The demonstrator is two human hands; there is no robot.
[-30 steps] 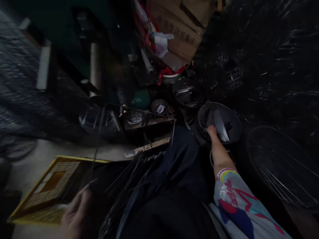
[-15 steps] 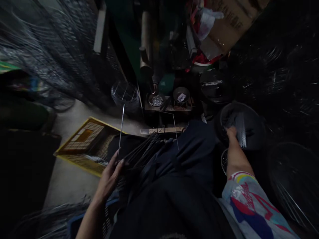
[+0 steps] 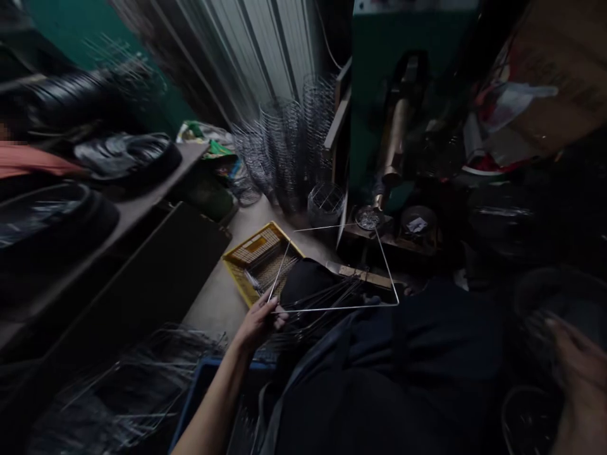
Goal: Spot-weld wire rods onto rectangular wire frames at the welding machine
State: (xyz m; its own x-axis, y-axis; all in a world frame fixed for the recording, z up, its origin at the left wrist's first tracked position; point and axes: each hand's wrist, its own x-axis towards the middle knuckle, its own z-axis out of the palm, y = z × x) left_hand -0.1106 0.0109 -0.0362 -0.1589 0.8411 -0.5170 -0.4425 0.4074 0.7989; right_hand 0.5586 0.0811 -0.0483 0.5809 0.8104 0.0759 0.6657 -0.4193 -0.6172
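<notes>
My left hand [image 3: 262, 319] is closed on one corner of a thin, bright rectangular wire frame [image 3: 341, 308], held above my lap. The frame's far side spans in front of a small dish of shiny bits [image 3: 368, 218] on the machine ledge. Dark wire pieces [image 3: 327, 296] lie across my lap, below the frame. At the far right my right hand [image 3: 576, 354], smeared by motion, is over or beside a dark round tub [image 3: 535, 281]. Whether it holds anything cannot be made out.
A yellow crate [image 3: 239, 278] holding wires stands on the floor at left. Rolls of wire mesh [image 3: 282, 151] lean behind it. A green machine [image 3: 374, 82] stands ahead, with a copper-coloured arm [image 3: 394, 139]. Left is a bench [image 3: 159, 183] with tubs and part of another person. A blue crate [image 3: 190, 404] sits nearby.
My view has swung left. More of the wire frame shows, and its near side lies more level. My right hand has drawn back from the wires in the tub, towards me.
</notes>
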